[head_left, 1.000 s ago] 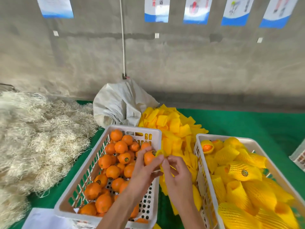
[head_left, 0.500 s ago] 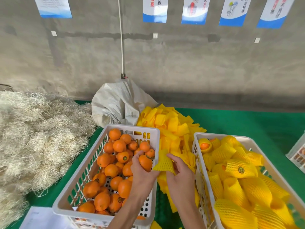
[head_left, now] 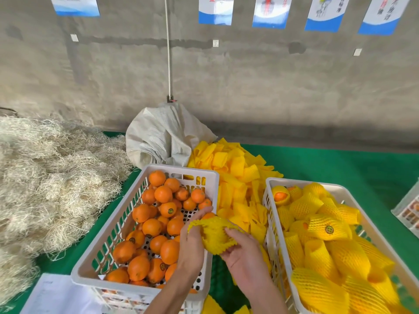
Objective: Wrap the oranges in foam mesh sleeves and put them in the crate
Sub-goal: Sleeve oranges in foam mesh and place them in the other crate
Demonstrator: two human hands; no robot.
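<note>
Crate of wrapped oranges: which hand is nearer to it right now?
Right. The right hand sits just beside the crate of wrapped oranges, by its near-left wall; the left hand is farther off, over the bare-orange crate.

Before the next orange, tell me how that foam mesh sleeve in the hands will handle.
The foam mesh sleeve looks floppy: it stretches and puckers between the left hand and right hand. Probably very light, being open netting. Its ribbed surface likely grips rather than slips.
</note>
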